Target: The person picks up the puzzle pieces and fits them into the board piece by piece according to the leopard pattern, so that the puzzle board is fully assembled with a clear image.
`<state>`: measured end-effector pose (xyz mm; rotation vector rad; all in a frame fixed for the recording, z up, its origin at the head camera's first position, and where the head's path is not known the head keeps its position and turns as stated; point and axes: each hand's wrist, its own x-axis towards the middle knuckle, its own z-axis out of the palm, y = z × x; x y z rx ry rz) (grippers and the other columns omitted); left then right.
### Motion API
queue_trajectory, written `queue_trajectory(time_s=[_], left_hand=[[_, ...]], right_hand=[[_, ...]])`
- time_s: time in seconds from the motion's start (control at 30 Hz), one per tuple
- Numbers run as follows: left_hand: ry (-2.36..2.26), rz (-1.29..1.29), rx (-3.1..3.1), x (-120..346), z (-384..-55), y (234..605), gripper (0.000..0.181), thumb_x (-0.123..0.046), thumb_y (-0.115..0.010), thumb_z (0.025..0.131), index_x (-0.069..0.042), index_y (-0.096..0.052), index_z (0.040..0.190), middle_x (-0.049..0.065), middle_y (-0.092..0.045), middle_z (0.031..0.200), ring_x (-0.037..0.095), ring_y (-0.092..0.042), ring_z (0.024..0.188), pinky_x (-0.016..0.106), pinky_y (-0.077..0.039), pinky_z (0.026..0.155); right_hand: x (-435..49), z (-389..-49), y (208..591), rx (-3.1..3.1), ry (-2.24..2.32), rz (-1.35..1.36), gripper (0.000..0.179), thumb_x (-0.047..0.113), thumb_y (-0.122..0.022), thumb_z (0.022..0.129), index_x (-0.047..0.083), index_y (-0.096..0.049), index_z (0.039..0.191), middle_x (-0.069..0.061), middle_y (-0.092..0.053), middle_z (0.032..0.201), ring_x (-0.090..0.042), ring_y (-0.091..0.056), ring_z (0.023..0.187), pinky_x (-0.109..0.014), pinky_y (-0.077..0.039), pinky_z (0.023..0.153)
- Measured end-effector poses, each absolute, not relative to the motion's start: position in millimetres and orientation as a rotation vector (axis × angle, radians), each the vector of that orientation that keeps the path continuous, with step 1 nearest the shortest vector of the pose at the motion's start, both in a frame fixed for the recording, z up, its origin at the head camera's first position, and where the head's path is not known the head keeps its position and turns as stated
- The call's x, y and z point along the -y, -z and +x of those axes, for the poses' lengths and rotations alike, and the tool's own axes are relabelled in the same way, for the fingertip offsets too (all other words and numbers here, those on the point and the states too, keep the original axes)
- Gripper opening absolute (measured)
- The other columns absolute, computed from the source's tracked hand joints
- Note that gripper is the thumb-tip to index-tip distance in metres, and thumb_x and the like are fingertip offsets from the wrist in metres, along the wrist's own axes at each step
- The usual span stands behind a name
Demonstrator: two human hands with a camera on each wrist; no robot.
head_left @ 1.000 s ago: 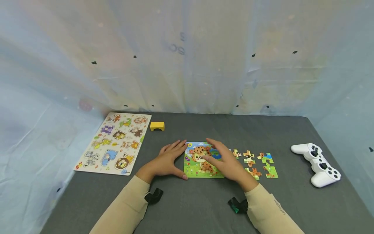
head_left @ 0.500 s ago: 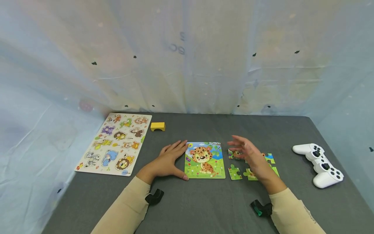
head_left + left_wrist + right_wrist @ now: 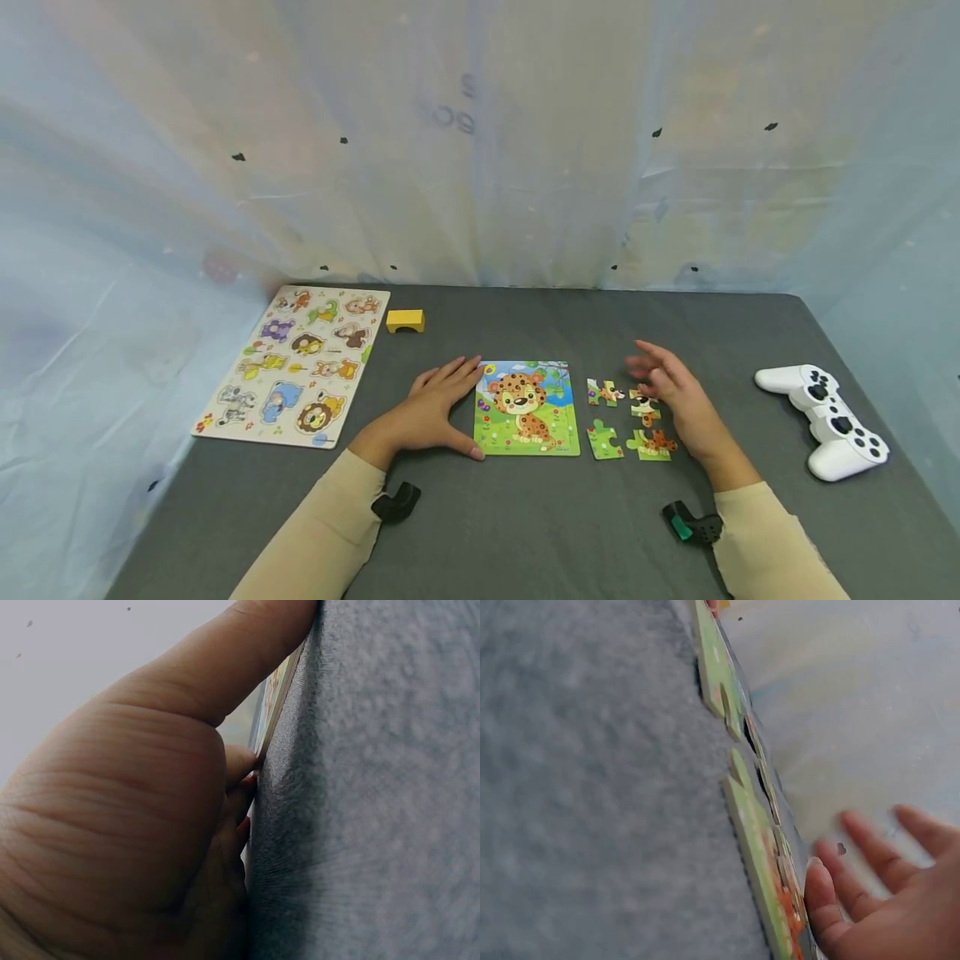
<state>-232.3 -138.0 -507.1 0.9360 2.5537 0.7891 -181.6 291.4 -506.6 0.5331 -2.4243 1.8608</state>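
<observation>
Left hand (image 3: pixel 429 417) spread, thumb and fingertips at left edge of leopard board (image 3: pixel 525 417), which lies flat on grey table (image 3: pixel 525 533). Loose puzzle pieces (image 3: pixel 604 440) just right of it; right hand (image 3: pixel 681 404) hovers there, fingers apart, blurred. Yellow block (image 3: pixel 405 321) farther back.

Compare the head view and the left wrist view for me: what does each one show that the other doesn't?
Only the head view: the white game controller with black buttons, the yellow arched block, the pale rectangular board of animal pictures, the loose green printed jigsaw pieces and the right hand.

Only the left wrist view: the creased palm of the left hand; the head view has just its back.

Both: that left hand, the dark grey cloth and the square leopard puzzle, though the wrist view shows only a sliver of what seems its edge.
</observation>
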Motion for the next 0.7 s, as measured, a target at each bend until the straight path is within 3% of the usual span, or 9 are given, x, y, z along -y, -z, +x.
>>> queue_trajectory(time_s=[0.13,0.27,0.43,0.7], left_hand=[[-0.791,0.938,-2.550,138.7,-231.6,505.6,0.134,-0.069,-0.092,0.077,-0.016,-0.020,0.176,-0.002,-0.008,0.182,0.022,0.000,0.166,0.058,-0.002,0.126],[-0.800,0.945,-2.545,138.6,-231.8,505.7,0.133,-0.068,-0.093,0.077,-0.015,-0.021,0.176,-0.001,-0.009,0.182,0.024,-0.001,0.166,0.060,-0.002,0.126],[-0.800,0.947,-2.548,138.1,-232.4,505.7,0.134,-0.068,-0.093,0.076,-0.015,-0.021,0.176,0.000,-0.009,0.182,0.024,-0.002,0.166,0.060,-0.002,0.126],[-0.800,0.946,-2.549,138.5,-232.1,505.9,0.135,-0.069,-0.093,0.076,-0.016,-0.021,0.176,-0.001,-0.009,0.182,0.023,-0.001,0.166,0.059,-0.003,0.126]], right_hand=[[-287.0,-182.5,512.2,2.756,-1.410,0.479,0.063,0.026,-0.067,0.112,0.001,-0.043,0.165,-0.021,-0.052,0.156,-0.039,-0.051,0.136,-0.046,-0.046,0.103],[-282.4,-182.4,515.1,2.865,-1.156,0.495,0.053,0.023,-0.079,0.105,0.002,-0.063,0.151,-0.019,-0.051,0.156,-0.043,-0.048,0.135,-0.064,-0.044,0.103],[-278.4,-182.7,515.8,2.839,-1.167,0.458,0.035,0.011,-0.081,0.102,0.005,-0.071,0.135,-0.017,-0.058,0.147,-0.039,-0.054,0.126,-0.061,-0.047,0.099],[-270.2,-178.5,510.5,2.786,-1.279,0.345,0.026,0.006,-0.077,0.104,0.008,-0.071,0.129,-0.005,-0.069,0.113,-0.029,-0.068,0.105,-0.051,-0.055,0.086]])
